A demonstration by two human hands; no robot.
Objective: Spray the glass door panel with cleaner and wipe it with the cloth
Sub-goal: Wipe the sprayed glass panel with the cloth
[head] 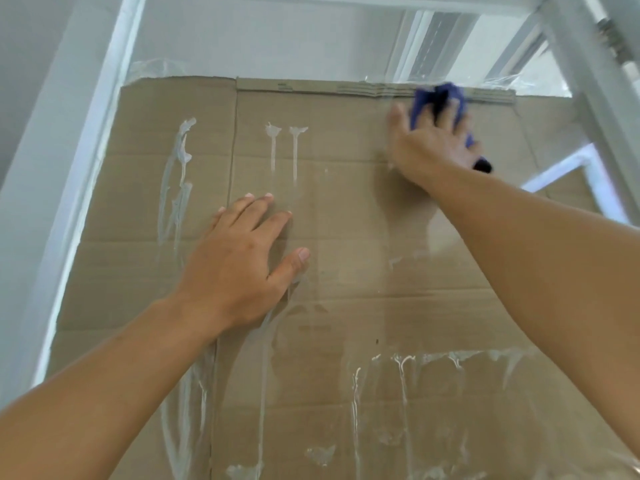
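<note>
Right hand (433,140) presses blue cloth (438,97) on glass panel (346,209); left hand (239,258) flat.

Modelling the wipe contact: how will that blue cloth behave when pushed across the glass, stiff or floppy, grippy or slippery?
Probably floppy: the blue cloth bunches in folds under the right hand rather than lying flat. Likely light, since spread fingers alone press it. It may slide easily where cleaner streaks wet the glass door panel.
</note>
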